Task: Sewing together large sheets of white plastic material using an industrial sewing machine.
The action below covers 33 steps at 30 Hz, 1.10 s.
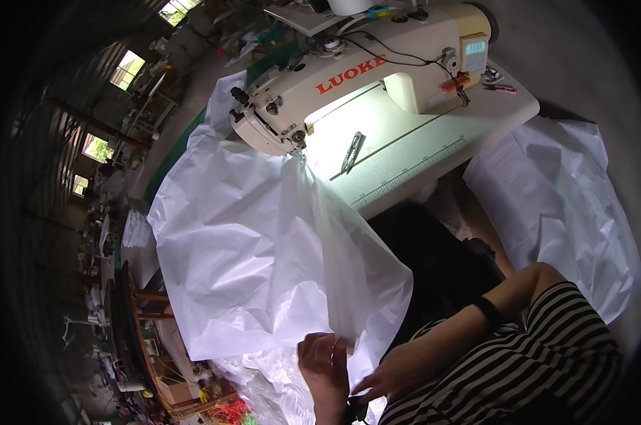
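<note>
A large sheet of thin white fabric [228,262] hangs from the needle area of a white sewing machine [377,60] and spreads over the near left. At its near edge my left hand [325,372] is closed, fingers curled, pinching the fabric. Beside its wrist is my right hand [395,375], with fingers stretched toward the left hand; nothing shows in them, though their tips are partly hidden. Under the machine's lit arm, thread snips [352,152] lie on the pale machine bed [405,152].
More white fabric [554,212] drapes down at the right of the machine table. Clear crumpled plastic [263,386] lies below the sheet. A wooden frame [150,333] stands at the left. Pink-handled snips [501,88] rest by the machine's right end, and loose black cables [405,60] cross its top.
</note>
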{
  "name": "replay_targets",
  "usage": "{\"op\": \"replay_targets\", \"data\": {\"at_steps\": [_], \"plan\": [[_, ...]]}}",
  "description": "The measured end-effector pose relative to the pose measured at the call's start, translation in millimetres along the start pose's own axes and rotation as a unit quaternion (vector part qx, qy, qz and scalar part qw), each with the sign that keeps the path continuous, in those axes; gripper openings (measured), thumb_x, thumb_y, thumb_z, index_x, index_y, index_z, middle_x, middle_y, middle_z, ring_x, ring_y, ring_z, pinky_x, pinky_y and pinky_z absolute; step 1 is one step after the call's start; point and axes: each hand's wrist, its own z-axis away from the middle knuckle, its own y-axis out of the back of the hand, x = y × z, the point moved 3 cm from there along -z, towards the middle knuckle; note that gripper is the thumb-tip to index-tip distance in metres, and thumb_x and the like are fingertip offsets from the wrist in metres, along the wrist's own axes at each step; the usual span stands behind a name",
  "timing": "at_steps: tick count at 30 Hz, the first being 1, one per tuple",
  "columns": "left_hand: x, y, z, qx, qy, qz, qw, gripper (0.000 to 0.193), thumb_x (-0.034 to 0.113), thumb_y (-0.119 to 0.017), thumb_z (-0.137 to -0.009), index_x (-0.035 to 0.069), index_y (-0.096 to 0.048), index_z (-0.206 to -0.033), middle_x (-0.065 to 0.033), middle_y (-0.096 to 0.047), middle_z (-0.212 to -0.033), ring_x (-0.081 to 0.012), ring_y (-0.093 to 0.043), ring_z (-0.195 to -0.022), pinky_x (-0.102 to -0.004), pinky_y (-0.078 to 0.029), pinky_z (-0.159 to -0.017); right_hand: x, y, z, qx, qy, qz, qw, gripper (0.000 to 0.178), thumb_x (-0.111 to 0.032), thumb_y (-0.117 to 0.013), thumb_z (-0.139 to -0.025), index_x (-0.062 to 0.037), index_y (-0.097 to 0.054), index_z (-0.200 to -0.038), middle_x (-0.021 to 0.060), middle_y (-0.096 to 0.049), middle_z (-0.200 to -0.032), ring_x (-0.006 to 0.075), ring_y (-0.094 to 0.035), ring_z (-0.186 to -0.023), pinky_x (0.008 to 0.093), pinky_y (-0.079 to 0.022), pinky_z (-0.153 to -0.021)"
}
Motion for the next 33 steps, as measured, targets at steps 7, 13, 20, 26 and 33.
{"op": "replay_targets", "data": {"at_steps": [7,13,20,26,33], "plan": [[-15,-19,30,0.052,0.036,0.031,0.998,0.013,0.004,-0.070,-0.077,0.005,-0.062,-0.088,-0.0072,-0.064,-0.075,-0.0265,-0.062,-0.073,-0.0404,-0.046,-0.065,36,38,142,0.224,-0.523,-0.038,0.822,0.052,-0.050,-0.063,-0.089,-0.0074,-0.065,-0.118,0.0109,-0.068,-0.095,0.0246,-0.066,-0.088,0.0351,-0.051,-0.079],[14,-17,17,0.040,-0.112,-0.041,0.992,0.019,-0.001,-0.068,-0.082,0.004,-0.064,-0.100,-0.0089,-0.066,-0.085,-0.0295,-0.062,-0.079,-0.0414,-0.047,-0.073,69,9,110,0.322,-0.303,-0.067,0.894,0.030,-0.028,-0.063,-0.093,-0.0052,-0.065,-0.112,0.0146,-0.068,-0.096,0.0276,-0.068,-0.093,0.0359,-0.053,-0.084],[22,-37,-2,-0.046,-0.178,0.011,0.983,0.017,0.005,-0.065,-0.069,0.008,-0.061,-0.085,-0.0051,-0.064,-0.079,-0.0236,-0.065,-0.079,-0.0370,-0.049,-0.068,-28,61,71,0.373,-0.155,-0.044,0.914,0.013,-0.016,-0.064,-0.093,-0.0048,-0.058,-0.095,0.0071,-0.066,-0.075,0.0237,-0.067,-0.064,0.0334,-0.055,-0.060],[11,-41,5,-0.082,0.008,0.222,0.971,0.012,-0.008,-0.063,-0.077,0.002,-0.057,-0.082,-0.0117,-0.063,-0.080,-0.0318,-0.065,-0.077,-0.0366,-0.051,-0.068,-32,59,55,0.332,-0.170,0.177,0.911,0.020,-0.023,-0.066,-0.091,-0.0079,-0.053,-0.086,0.0061,-0.061,-0.069,0.0248,-0.065,-0.057,0.0332,-0.053,-0.051],[7,-37,6,0.013,-0.080,0.077,0.994,0.013,0.002,-0.067,-0.077,0.006,-0.058,-0.085,-0.0105,-0.064,-0.080,-0.0309,-0.064,-0.070,-0.0383,-0.049,-0.060,11,102,77,0.466,-0.122,0.026,0.876,0.021,-0.023,-0.066,-0.091,-0.0041,-0.062,-0.099,0.0108,-0.063,-0.087,0.0250,-0.066,-0.080,0.0338,-0.054,-0.071]]}}
